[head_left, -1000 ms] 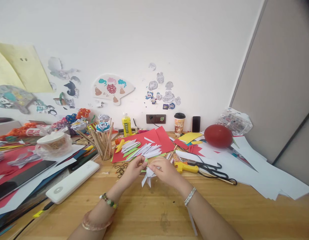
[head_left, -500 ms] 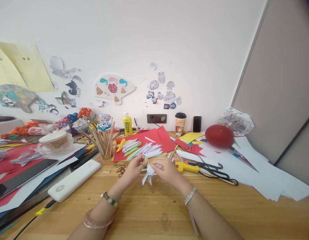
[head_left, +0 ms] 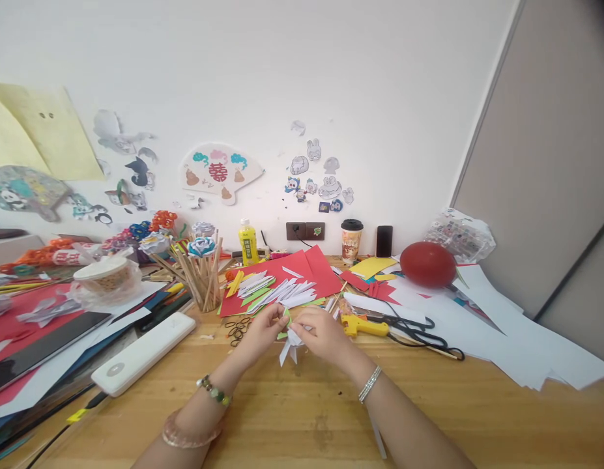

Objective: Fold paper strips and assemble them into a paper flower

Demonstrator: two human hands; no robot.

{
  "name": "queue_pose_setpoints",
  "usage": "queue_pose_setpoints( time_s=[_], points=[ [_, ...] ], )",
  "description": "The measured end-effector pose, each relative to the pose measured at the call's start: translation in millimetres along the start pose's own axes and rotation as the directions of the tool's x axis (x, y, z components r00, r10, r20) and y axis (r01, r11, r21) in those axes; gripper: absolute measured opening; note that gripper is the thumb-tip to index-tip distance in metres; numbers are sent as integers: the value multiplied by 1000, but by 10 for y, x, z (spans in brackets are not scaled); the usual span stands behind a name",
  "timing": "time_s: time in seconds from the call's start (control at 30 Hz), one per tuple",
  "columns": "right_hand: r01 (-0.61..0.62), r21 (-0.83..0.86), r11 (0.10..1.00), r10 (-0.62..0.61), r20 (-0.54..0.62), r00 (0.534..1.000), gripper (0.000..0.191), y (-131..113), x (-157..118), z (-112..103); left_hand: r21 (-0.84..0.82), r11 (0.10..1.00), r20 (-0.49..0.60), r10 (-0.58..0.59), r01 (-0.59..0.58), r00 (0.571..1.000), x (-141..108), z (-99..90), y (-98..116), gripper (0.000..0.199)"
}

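the folded white paper (head_left: 294, 338) is between the two hands, over the near side of the wooden table (head_left: 262, 404), with the left hand (head_left: 262, 331) pinching the small green paper (head_left: 286, 316) at its upper edge and the right hand (head_left: 326, 333) closed narrowly on the white folds. it looks very light, crisp but easily bent, and not slippery, so the tight folded middle seems the place to hold, since the thin points hanging below would likely crease. beyond lie loose paper strips (head_left: 287, 293), and a yellow glue gun (head_left: 366, 326) rests beside the right hand.
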State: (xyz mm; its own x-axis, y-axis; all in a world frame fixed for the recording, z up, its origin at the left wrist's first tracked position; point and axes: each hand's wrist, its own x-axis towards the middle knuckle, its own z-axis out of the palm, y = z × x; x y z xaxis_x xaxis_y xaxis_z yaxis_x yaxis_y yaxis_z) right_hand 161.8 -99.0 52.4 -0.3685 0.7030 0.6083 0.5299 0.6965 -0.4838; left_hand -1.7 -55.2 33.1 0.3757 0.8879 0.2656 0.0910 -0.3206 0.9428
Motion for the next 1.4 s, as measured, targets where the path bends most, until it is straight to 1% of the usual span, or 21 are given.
queue_pose_setpoints(
  time_s=[0.07,0.27,0.37,0.47,0.53,0.6,0.67,0.77,0.83,0.93,1.03,1.1,1.17,1.23,1.3,1.4],
  points=[
    [3,-2,1000,-3,3,1000,28,6,-1,11,14,1000,3,10,-10,1000,1,-5,0,31],
    [9,-42,999,-8,22,1000,18,-10,-11,46,44,999,24,15,-16,1000,-4,-15,46,32],
    [34,-56,998,-33,12,999,24,-27,-9,43,8,999,31,-32,32,999,-20,-6,70,34],
    [31,-24,999,-31,7,999,28,-20,-5,36,-33,996,51,-79,81,996,-24,1,68,35],
    [3,24,1000,-3,-5,1000,28,-2,-4,34,-45,997,38,-64,65,997,-15,-2,61,36],
    [-27,80,996,29,-29,999,25,21,-4,34,-51,998,4,-35,35,999,-2,-10,63,36],
    [-35,103,994,40,-45,998,27,38,-5,35,-58,998,-19,-22,21,1000,5,-16,75,36],
    [-6,79,997,9,-39,999,35,40,-7,31,-68,998,-42,-21,18,999,1,-16,102,36],
    [17,95,995,-13,-40,999,34,32,-10,24,-87,996,-44,-23,19,999,-8,-14,117,35],
    [19,198,980,-1,-90,996,30,34,-11,-4,-164,986,-30,-46,41,998,-22,-10,142,34],
    [7,310,951,54,-190,980,33,59,0,-61,-256,965,-25,-65,57,998,-36,-2,185,34],
    [16,342,940,68,-231,971,30,70,12,-105,-303,951,-26,-80,68,996,-48,5,222,34],
    [41,329,943,31,-209,977,27,62,24,-136,-334,940,-31,-88,73,996,-59,11,250,33],
    [73,288,955,-32,-145,989,35,40,32,-143,-348,935,-40,-79,60,996,-68,14,256,32],
    [91,262,961,-64,-110,992,32,19,37,-134,-356,934,-44,-65,45,997,-70,13,236,29],
    [104,294,950,-63,-145,987,21,26,41,-125,-363,932,-26,-31,20,999,-67,5,194,25]
  ],
)
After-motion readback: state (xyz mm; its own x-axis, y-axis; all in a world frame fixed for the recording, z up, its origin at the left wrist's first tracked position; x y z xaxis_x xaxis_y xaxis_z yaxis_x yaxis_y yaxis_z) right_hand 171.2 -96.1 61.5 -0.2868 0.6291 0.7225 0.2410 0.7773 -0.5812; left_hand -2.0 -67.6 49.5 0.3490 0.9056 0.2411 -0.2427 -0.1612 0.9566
